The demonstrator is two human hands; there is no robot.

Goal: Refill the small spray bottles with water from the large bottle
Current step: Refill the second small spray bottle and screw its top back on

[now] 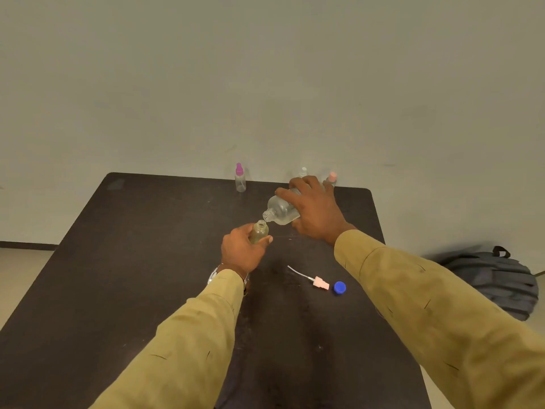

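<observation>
The open small spray bottle (259,233) is held above the middle of the dark table (147,261), with the left hand (240,252) wrapped round its body and its neck tilted slightly right. The right hand (315,211) grips the large bottle (280,212) from above. It is tipped almost flat, its open mouth just above and beside the small neck.

Both openings are narrow, so the likeliest fault is water missing the neck and running over the fingers onto the table. A steeper tip could bring a gulp that overflows the little bottle. Wet fingers might then slip.

The pink pump head (321,283) and the blue cap (339,287) lie nearer, to the right, where a spill might reach them. A purple-topped spray bottle (240,180) stands at the far edge.
</observation>
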